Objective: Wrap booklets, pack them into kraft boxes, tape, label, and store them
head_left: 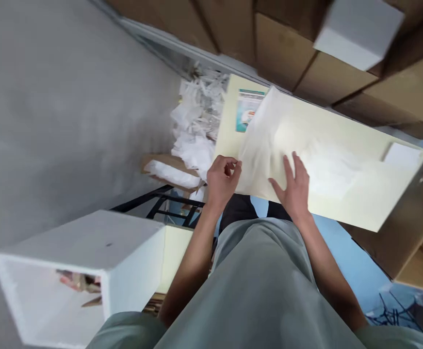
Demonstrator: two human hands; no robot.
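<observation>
A thin, creased white sheet [257,150], perhaps a soft plastic bag, lies across the pale yellow tabletop [364,203]. My left hand [224,180] is closed in a pinch at the sheet's left edge, near the table's front. Fingers spread, my right hand [296,186] hovers over or rests on the tabletop just right of the sheet; contact is unclear. A teal and white printed leaflet [248,110] shows at the back left, partly covered by the sheet. At the right end lies a small white flat piece [402,155].
Brown cartons [284,48] line the back, with a white box [359,31] on top. White scraps [197,126] are heaped left of the table beside a grey wall [69,106]. An open white bin [131,271] stands at lower left; an open carton [397,242] sits at right.
</observation>
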